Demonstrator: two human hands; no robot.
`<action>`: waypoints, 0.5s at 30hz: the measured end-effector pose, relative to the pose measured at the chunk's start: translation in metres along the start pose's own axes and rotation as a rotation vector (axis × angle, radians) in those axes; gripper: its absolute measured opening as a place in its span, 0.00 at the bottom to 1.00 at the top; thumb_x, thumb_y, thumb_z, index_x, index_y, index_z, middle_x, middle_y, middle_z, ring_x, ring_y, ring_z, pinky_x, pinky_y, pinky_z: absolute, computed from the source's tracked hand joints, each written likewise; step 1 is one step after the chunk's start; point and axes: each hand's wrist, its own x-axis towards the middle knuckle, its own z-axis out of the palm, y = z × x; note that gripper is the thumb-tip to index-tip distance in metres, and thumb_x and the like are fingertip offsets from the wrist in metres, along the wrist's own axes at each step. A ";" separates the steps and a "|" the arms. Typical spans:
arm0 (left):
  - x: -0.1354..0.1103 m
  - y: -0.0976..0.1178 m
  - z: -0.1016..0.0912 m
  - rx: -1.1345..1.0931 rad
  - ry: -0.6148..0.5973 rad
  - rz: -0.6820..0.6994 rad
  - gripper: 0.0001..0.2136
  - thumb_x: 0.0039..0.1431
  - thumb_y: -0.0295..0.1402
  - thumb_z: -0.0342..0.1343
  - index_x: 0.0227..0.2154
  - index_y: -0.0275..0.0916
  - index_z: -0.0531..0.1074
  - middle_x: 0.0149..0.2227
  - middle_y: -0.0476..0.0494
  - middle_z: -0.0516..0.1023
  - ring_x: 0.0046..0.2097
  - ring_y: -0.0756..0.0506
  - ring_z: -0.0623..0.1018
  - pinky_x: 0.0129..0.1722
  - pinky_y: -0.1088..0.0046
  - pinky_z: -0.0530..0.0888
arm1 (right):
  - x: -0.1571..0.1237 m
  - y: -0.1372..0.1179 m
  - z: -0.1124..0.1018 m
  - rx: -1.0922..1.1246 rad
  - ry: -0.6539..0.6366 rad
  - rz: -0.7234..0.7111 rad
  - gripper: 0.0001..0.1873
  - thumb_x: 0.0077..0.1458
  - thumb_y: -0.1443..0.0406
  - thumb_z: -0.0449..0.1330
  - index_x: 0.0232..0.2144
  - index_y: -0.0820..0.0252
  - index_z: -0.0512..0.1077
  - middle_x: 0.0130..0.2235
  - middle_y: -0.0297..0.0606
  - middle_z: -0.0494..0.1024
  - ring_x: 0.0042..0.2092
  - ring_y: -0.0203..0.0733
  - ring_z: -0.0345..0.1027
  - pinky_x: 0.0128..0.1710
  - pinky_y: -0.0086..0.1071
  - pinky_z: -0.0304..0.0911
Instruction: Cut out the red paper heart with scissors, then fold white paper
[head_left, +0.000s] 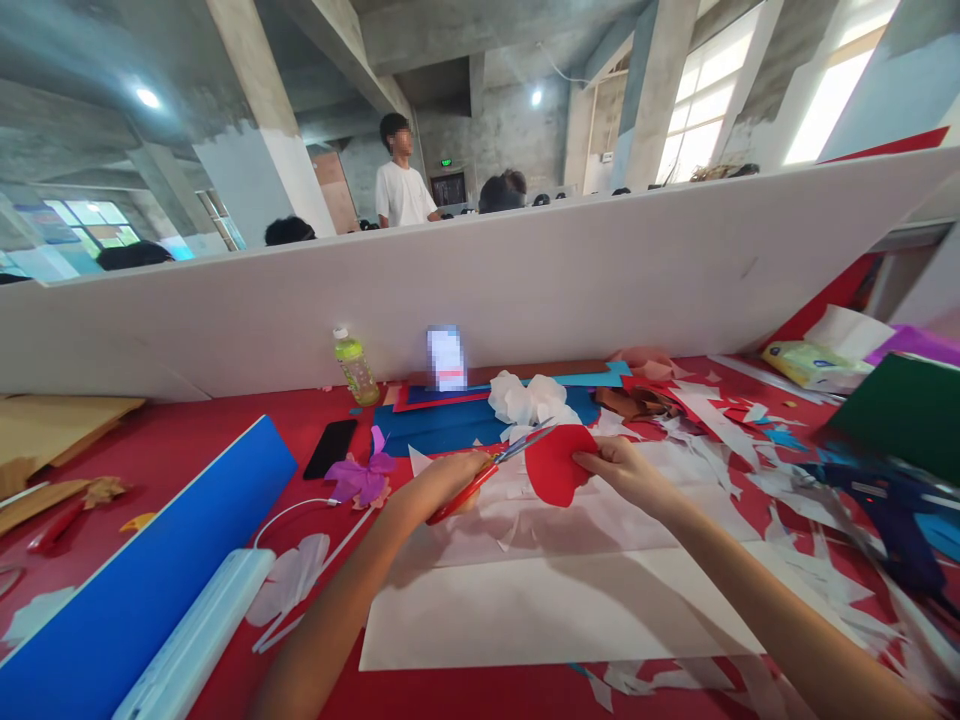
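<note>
The left hand (pixel 471 478) is closed around the handles of the scissors (pixel 466 494). The right hand (pixel 621 462) pinches the right edge of the red piece (pixel 556 466) between thumb and fingers. The red piece is held up over the white sheet (pixel 562 610) on the desk (pixel 345 690). The blades lie at its upper left edge; whether they bite into it cannot be told from this view.

Possible faults and causes:

1. Ragged or off-line edge. Likely cause: the red piece is supported at one side only and may flex or swing under blade pressure.
2. Cut finger. Likely cause: the right thumb and fingers sit in line with the blade points, beyond the red piece; a long closing stroke could reach them.
3. Crushed petals. Likely cause: the white flower (pixel 525 400) stands just behind the blade tips, so a forward push may strike it.
4. Burn or snag. Likely cause: the glue gun (pixel 885 510) lies among white scraps (pixel 795 560) beyond the right forearm and shows a small red light; it may be hot, and a wide sweep of that arm could meet it.
5. Misplaced offcuts. Likely cause: small trimmings could blend into the scattered scraps.
</note>
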 end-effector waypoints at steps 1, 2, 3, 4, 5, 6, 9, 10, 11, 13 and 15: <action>0.000 0.000 0.000 0.026 0.009 -0.001 0.15 0.48 0.25 0.49 0.42 0.42 0.64 0.42 0.43 0.73 0.39 0.44 0.73 0.39 0.69 0.68 | 0.000 -0.001 0.000 -0.006 -0.004 0.000 0.15 0.47 0.56 0.53 0.23 0.62 0.69 0.26 0.38 0.75 0.29 0.42 0.69 0.30 0.34 0.63; -0.001 0.000 0.000 0.051 0.019 -0.001 0.15 0.48 0.25 0.49 0.41 0.42 0.64 0.41 0.43 0.73 0.39 0.44 0.73 0.38 0.70 0.68 | 0.000 -0.001 0.000 -0.011 -0.007 0.002 0.15 0.47 0.56 0.53 0.23 0.62 0.69 0.25 0.38 0.75 0.29 0.42 0.69 0.29 0.33 0.63; -0.001 0.000 0.000 0.072 0.026 0.000 0.15 0.48 0.25 0.48 0.41 0.42 0.64 0.41 0.44 0.73 0.39 0.45 0.73 0.38 0.71 0.68 | -0.001 -0.002 0.000 -0.014 -0.010 0.002 0.15 0.47 0.56 0.53 0.22 0.62 0.68 0.25 0.38 0.75 0.29 0.42 0.69 0.29 0.33 0.63; -0.001 0.000 0.000 0.083 0.031 0.001 0.15 0.48 0.24 0.48 0.40 0.42 0.64 0.41 0.45 0.73 0.38 0.45 0.73 0.37 0.71 0.68 | -0.001 -0.002 0.000 -0.015 -0.011 0.001 0.15 0.47 0.56 0.53 0.22 0.62 0.68 0.25 0.38 0.75 0.29 0.42 0.69 0.29 0.33 0.63; -0.001 0.000 0.000 0.086 0.035 0.002 0.14 0.48 0.24 0.48 0.40 0.42 0.64 0.40 0.45 0.73 0.38 0.45 0.73 0.37 0.71 0.68 | -0.001 -0.003 0.000 -0.015 -0.012 0.000 0.15 0.47 0.56 0.53 0.22 0.62 0.68 0.25 0.37 0.75 0.29 0.42 0.69 0.29 0.33 0.63; -0.001 0.001 0.000 0.083 0.039 0.004 0.14 0.48 0.24 0.48 0.39 0.42 0.64 0.40 0.45 0.73 0.38 0.45 0.73 0.37 0.71 0.68 | -0.001 -0.003 0.000 -0.015 -0.012 -0.003 0.14 0.47 0.56 0.53 0.22 0.62 0.68 0.25 0.37 0.75 0.29 0.42 0.69 0.29 0.33 0.63; -0.002 0.002 -0.001 0.059 0.062 0.017 0.14 0.48 0.23 0.48 0.38 0.42 0.64 0.39 0.44 0.73 0.38 0.43 0.74 0.36 0.71 0.68 | -0.001 -0.002 0.000 -0.018 -0.010 -0.004 0.14 0.47 0.57 0.53 0.23 0.62 0.69 0.25 0.37 0.75 0.29 0.42 0.69 0.29 0.33 0.63; -0.002 0.002 -0.001 0.052 0.070 0.020 0.14 0.48 0.23 0.48 0.38 0.42 0.63 0.39 0.43 0.73 0.39 0.42 0.74 0.36 0.70 0.67 | -0.001 -0.002 0.000 -0.023 -0.007 -0.003 0.13 0.47 0.57 0.53 0.23 0.62 0.69 0.25 0.37 0.75 0.29 0.42 0.69 0.29 0.33 0.63; -0.003 0.002 -0.001 0.046 0.075 0.022 0.14 0.48 0.23 0.49 0.39 0.42 0.63 0.40 0.43 0.73 0.39 0.41 0.73 0.36 0.70 0.67 | -0.001 -0.003 0.000 -0.028 -0.004 -0.001 0.13 0.47 0.57 0.53 0.22 0.61 0.68 0.25 0.37 0.75 0.29 0.42 0.68 0.29 0.33 0.63; -0.003 0.001 -0.001 0.047 0.079 0.021 0.14 0.48 0.24 0.49 0.39 0.42 0.64 0.41 0.43 0.73 0.40 0.41 0.73 0.36 0.70 0.67 | 0.000 -0.003 0.000 -0.036 -0.005 0.003 0.13 0.47 0.57 0.53 0.20 0.61 0.67 0.24 0.36 0.74 0.28 0.42 0.68 0.29 0.33 0.63; -0.002 0.000 0.000 0.063 0.074 0.021 0.15 0.48 0.24 0.49 0.40 0.42 0.64 0.41 0.43 0.73 0.40 0.41 0.73 0.36 0.70 0.67 | -0.001 -0.004 0.000 -0.043 -0.012 0.003 0.13 0.47 0.58 0.53 0.20 0.61 0.67 0.24 0.36 0.74 0.28 0.41 0.68 0.28 0.33 0.62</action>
